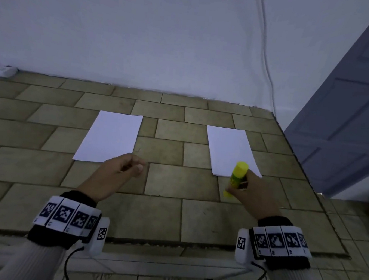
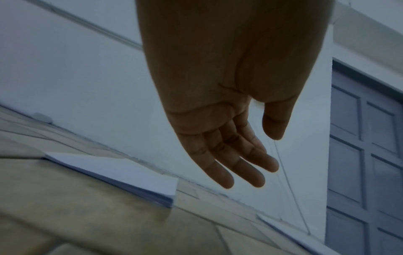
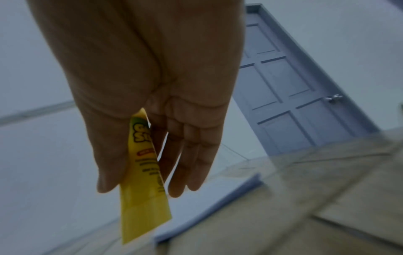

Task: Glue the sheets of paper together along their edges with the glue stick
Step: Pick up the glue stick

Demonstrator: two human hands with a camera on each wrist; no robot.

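1. Right hand grips the glue stick, thumb on one side of the barrel and fingers on the other. The stick's long axis tilts up and away from the person; the yellow cap is still on.
2. Left hand holds nothing; the left wrist view shows its fingers relaxed and nearly straight, clear of the surface. The two hands are well apart.
3. Two white sheets lie flat on the tile-patterned desk, long axes running from the near edge toward the far edge at the wall, with a bare strip of desk between them.
4. The left sheet lies just beyond the left hand, whose knuckles overlap its near right corner in the head view; contact cannot be told.
5. The right sheet lies just beyond the right hand; the stick's cap overlaps its near edge in the head view.
6. Judgement: the cap must come off first, so the free left hand has to cross toward the stick; the right sheet's edge is then the nearer target.
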